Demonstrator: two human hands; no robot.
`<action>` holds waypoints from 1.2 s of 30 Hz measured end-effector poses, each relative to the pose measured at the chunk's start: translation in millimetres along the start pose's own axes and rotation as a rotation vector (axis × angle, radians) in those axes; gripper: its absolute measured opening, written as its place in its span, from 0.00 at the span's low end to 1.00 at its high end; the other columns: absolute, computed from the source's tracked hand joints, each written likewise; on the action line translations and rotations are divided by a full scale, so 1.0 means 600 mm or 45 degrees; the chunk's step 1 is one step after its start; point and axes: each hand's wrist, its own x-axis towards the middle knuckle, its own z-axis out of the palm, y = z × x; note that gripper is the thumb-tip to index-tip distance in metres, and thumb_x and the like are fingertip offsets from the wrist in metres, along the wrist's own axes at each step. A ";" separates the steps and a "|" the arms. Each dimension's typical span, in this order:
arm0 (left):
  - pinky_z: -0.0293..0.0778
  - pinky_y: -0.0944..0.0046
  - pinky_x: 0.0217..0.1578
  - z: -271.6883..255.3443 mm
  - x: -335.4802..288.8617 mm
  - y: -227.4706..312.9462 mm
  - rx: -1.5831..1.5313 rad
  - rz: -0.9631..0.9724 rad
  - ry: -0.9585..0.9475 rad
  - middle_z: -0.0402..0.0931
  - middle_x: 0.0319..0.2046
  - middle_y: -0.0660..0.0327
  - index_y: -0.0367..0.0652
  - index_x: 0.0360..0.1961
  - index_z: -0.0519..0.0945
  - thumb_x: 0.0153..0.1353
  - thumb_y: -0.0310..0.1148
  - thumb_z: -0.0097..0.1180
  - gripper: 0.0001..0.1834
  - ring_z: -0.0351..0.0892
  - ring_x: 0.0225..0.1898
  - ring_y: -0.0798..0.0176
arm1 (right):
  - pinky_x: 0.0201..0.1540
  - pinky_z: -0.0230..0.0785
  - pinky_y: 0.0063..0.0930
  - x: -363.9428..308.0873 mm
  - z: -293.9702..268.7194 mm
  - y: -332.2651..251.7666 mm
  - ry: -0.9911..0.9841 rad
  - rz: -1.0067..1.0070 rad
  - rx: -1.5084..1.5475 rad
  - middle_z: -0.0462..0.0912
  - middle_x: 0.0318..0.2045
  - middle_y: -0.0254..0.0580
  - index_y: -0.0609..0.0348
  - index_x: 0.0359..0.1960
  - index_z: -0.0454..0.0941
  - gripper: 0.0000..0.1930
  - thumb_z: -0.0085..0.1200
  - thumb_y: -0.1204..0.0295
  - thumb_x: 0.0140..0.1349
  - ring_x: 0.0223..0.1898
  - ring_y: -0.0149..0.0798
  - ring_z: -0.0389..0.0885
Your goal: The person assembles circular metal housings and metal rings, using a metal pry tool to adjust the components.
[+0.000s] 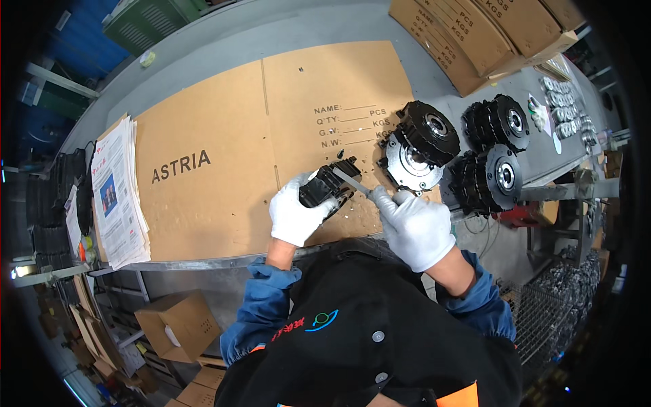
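A person in white gloves works at a bench, seen from above. The left hand [295,216] is closed around a small black part [325,186], holding it just above the cardboard sheet [224,149] near the bench's front edge. The right hand [415,227] grips a thin flat metal tool [349,182], perhaps a file or blade, its tip laid against the top of the part. Small dark flecks lie on the cardboard beside the part, which suggests the scraping or trimming is under way; how much is left cannot be told.

Just right of the hands sits a round black and silver assembly [419,146]; two similar assemblies [494,150] stand a little further right. Whether they are finished is unclear.

The cardboard sheet covers most of a grey metal bench [271,30]. A stack of newspapers [119,193] lies at its left end, brown boxes [468,34] at the far right, and small silver rings [566,105] beyond them. Under and around the bench are more cartons [178,324] and a wire basket [542,319] of dark parts on the right
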 end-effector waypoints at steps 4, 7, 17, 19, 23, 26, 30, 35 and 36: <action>0.77 0.62 0.41 0.002 -0.002 0.000 0.013 0.023 -0.023 0.83 0.34 0.53 0.37 0.42 0.80 0.34 0.42 0.74 0.32 0.84 0.37 0.57 | 0.16 0.64 0.31 0.012 -0.002 0.000 0.046 -0.016 -0.050 0.71 0.17 0.35 0.54 0.44 0.80 0.17 0.55 0.74 0.49 0.16 0.36 0.74; 0.78 0.61 0.40 0.003 -0.006 0.012 0.063 0.144 -0.026 0.82 0.32 0.52 0.40 0.41 0.81 0.35 0.43 0.72 0.30 0.84 0.36 0.55 | 0.16 0.64 0.32 0.020 -0.002 0.006 0.015 -0.009 0.082 0.72 0.17 0.37 0.55 0.42 0.80 0.16 0.55 0.74 0.49 0.17 0.38 0.75; 0.78 0.64 0.37 -0.038 -0.006 -0.024 -0.369 0.035 -0.151 0.83 0.31 0.55 0.31 0.42 0.79 0.29 0.30 0.71 0.31 0.81 0.31 0.66 | 0.36 0.74 0.34 0.039 0.040 0.098 0.437 0.484 0.704 0.82 0.31 0.52 0.59 0.43 0.78 0.13 0.56 0.71 0.56 0.32 0.48 0.82; 0.77 0.65 0.37 -0.058 -0.004 -0.021 -0.662 -0.017 -0.113 0.83 0.31 0.56 0.31 0.41 0.80 0.30 0.30 0.71 0.31 0.81 0.32 0.65 | 0.38 0.72 0.29 0.011 0.059 0.118 0.413 0.739 0.909 0.82 0.30 0.49 0.62 0.42 0.77 0.13 0.56 0.72 0.55 0.31 0.41 0.82; 0.76 0.65 0.40 -0.070 -0.001 -0.009 -1.249 -0.150 -0.176 0.81 0.34 0.58 0.30 0.43 0.79 0.29 0.24 0.70 0.32 0.79 0.34 0.66 | 0.24 0.62 0.16 -0.017 0.088 0.110 0.311 1.102 1.361 0.74 0.22 0.31 0.61 0.33 0.73 0.05 0.55 0.74 0.58 0.21 0.22 0.70; 0.76 0.65 0.41 -0.072 -0.005 0.000 -1.390 -0.203 -0.266 0.81 0.37 0.56 0.29 0.46 0.77 0.28 0.21 0.65 0.34 0.79 0.36 0.65 | 0.18 0.61 0.16 -0.019 0.103 0.085 0.290 1.209 1.641 0.76 0.22 0.32 0.59 0.37 0.72 0.07 0.54 0.71 0.61 0.17 0.21 0.69; 0.77 0.67 0.36 -0.065 -0.011 -0.003 -1.486 -0.162 -0.350 0.80 0.38 0.54 0.28 0.49 0.75 0.30 0.22 0.59 0.35 0.80 0.37 0.64 | 0.35 0.71 0.21 -0.027 0.148 0.067 0.298 1.131 1.728 0.82 0.37 0.37 0.62 0.45 0.73 0.14 0.53 0.66 0.63 0.37 0.27 0.77; 0.78 0.66 0.38 -0.055 -0.013 -0.020 -1.657 -0.178 -0.411 0.80 0.40 0.53 0.29 0.50 0.74 0.29 0.20 0.56 0.36 0.81 0.38 0.60 | 0.31 0.64 0.18 -0.032 0.160 0.017 0.406 1.081 1.848 0.72 0.28 0.28 0.58 0.43 0.71 0.14 0.53 0.62 0.63 0.29 0.23 0.70; 0.78 0.65 0.40 -0.054 -0.013 -0.022 -1.693 -0.167 -0.438 0.79 0.40 0.53 0.30 0.50 0.74 0.28 0.20 0.56 0.36 0.81 0.39 0.60 | 0.32 0.65 0.19 -0.031 0.152 0.004 0.412 1.088 1.854 0.72 0.29 0.29 0.58 0.43 0.71 0.13 0.52 0.63 0.63 0.30 0.24 0.71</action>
